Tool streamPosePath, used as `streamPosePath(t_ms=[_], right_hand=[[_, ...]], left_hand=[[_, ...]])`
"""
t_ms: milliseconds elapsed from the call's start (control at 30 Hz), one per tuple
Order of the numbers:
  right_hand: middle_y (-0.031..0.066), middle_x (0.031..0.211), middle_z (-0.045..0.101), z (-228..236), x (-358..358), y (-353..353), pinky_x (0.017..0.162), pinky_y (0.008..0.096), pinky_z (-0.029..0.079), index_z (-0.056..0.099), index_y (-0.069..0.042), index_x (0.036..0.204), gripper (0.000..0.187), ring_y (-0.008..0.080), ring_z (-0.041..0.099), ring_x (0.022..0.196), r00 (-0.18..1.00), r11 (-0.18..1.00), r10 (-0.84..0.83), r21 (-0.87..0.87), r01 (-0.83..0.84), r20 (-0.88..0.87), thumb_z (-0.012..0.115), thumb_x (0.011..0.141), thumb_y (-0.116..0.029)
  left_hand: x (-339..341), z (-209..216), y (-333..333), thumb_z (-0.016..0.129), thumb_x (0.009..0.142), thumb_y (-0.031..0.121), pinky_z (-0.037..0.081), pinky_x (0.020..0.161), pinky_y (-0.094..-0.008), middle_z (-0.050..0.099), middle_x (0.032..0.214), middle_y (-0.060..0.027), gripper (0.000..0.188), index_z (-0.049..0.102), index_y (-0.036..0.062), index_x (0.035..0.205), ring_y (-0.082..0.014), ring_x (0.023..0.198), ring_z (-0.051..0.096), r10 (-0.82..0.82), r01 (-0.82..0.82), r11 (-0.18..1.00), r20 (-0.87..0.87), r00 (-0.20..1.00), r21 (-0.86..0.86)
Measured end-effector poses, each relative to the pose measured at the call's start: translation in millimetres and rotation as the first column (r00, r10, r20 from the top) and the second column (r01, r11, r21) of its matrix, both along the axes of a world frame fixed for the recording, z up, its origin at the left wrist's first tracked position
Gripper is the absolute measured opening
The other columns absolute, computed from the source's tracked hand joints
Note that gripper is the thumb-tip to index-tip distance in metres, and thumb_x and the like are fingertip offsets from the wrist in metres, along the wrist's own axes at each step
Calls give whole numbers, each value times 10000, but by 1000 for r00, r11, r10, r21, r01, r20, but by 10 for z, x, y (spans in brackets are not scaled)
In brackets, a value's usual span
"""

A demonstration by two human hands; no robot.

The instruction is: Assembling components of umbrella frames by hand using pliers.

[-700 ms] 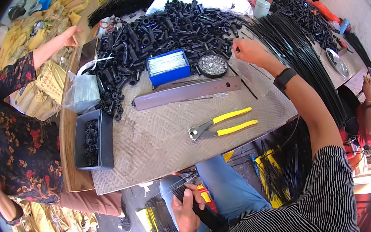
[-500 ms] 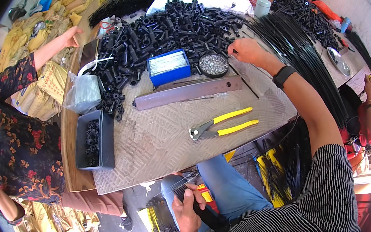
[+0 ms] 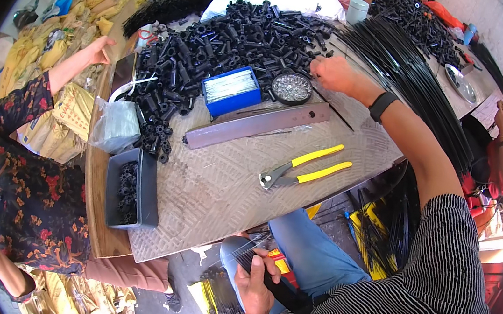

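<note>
Two bare hands of yours are in view, set well apart. Your left hand (image 3: 257, 289) is low, in front of your jeans (image 3: 315, 249), wrapped around a bundle of thin black rods (image 3: 244, 257), with the thumb lying along it and the rod ends pointing up and away from you. Your right hand (image 3: 335, 74) reaches across the table (image 3: 205, 208) to the right edge of a heap of black tubular parts (image 3: 229, 41). Its fingers are bent together beside the heap; you cannot tell from this view whether they pinch anything.

Just left of that hand sits a round dark dish (image 3: 274, 97) of small shiny pieces, and next to it a blue box (image 3: 237, 105) filled with pale, thin strips. Nearer you, a long metal bar (image 3: 256, 125) lies aslant, and below it pliers (image 3: 308, 165) with yellow handles rest on the bare tabletop, jaws toward your left. A grey bin (image 3: 148, 197) holding more black parts stands at the table's left end. Long black rods (image 3: 418, 71) are stacked to the right of your right hand.
</note>
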State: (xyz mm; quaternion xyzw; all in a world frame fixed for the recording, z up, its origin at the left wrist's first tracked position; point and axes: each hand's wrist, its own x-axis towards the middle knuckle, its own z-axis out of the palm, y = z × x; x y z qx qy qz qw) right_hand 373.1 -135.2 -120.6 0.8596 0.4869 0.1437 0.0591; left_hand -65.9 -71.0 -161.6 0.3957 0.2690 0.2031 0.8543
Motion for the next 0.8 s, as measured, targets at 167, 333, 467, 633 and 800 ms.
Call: streamPosePath(t_ms=[167,333,467,633,800], right_hand=[[90,850,626,115,179,-176,668,361,468,580,-74,880,152,253,607,782,986,978,-38,199,71,-163,551,742,-132],[78,780,635,282,-95,118,662,326,454,615,-48,835,130,213,603,750,829,905,267,424,-39,-492,540,747,-105],[51,708,633,336,-120,280,612,307,455,647,-23,775,143,173,588,663,730,952,256,297,-76,-634,526,716,-72],[116,716,640,213,123,87,534,371,476,643,-50,763,135,254,621,613,953,991,36,134,4,-300,548,701,-123],[137,736,632,93,84,82,576,396,492,607,-53,765,139,299,626,687,998,996,35,-87,-31,46,570,710,-175]], left_hand=[[-12,13,-4,450,919,186,358,470,-260,437,611,-46,165,453,25,956,-133,487,418,-15,16,1000,27,1000,-3],[-3,-28,2,445,922,184,354,467,-256,440,611,-47,165,453,22,957,-129,487,416,-10,10,1000,19,1000,12],[1,-19,-15,443,922,179,350,464,-257,443,610,-48,162,453,21,959,-127,486,417,-21,21,1000,34,999,2],[-19,-25,-17,446,922,178,346,463,-258,445,604,-49,160,458,22,954,-128,480,415,15,-15,1000,47,999,-5],[-24,-21,-5,444,923,179,349,464,-261,443,602,-48,160,459,24,958,-130,478,414,10,-10,1000,32,999,-4]])
